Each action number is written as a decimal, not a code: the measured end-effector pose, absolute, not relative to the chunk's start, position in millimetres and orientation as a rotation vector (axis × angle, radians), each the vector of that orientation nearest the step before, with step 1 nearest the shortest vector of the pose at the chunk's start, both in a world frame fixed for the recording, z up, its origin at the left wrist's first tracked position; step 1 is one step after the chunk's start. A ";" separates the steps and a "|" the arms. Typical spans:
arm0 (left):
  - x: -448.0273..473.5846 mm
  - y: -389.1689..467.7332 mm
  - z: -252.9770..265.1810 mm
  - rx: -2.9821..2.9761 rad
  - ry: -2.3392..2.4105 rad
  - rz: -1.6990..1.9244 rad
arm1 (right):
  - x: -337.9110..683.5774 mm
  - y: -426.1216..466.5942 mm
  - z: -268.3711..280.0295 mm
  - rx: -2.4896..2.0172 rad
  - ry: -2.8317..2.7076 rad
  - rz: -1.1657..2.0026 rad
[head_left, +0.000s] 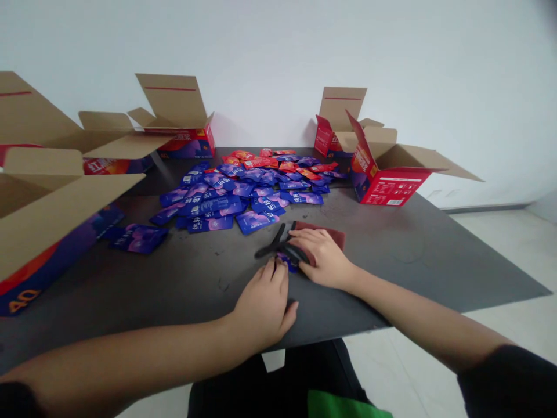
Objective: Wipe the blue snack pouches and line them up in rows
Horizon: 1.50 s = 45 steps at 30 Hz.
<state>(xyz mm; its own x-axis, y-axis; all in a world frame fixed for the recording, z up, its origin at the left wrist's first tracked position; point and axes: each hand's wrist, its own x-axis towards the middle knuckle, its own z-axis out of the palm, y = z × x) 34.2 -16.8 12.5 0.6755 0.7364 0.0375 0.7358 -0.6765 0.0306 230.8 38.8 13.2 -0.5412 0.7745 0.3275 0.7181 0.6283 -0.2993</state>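
My right hand (324, 258) is closed over a reddish-brown cloth (338, 237) with dark edging, bunched up on the table. A dark folded part of it (272, 247) sticks out to the left of my fingers. Partly under the cloth lies a blue-purple sachet (287, 262), mostly covered. My left hand (265, 299) rests just in front, its bent fingers together and their tips pressing on the sachet's near left edge. Beyond both hands spreads a loose pile of blue sachets (217, 206), with red sachets (256, 161) toward the back.
Open cartons stand around the grey table (174, 290): a large near-left carton (56, 255), a back-left carton (187, 142), a right carton (391, 183) and a back-right carton (326, 139). Several blue sachets (139, 238) lie beside the near-left carton. A white wall rises behind.
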 end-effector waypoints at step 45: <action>35.1 -18.7 5.8 2.980 1.125 0.144 | 238.7 43.0 4.1 -1.182 -2.239 0.206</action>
<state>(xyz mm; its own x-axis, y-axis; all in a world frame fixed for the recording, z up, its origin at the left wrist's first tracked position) 35.1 -18.7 5.8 0.7470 0.6571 0.1010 0.6613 -0.7500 -0.0121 238.7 43.0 4.1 -0.4295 0.7942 0.4299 0.7023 0.5930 -0.3938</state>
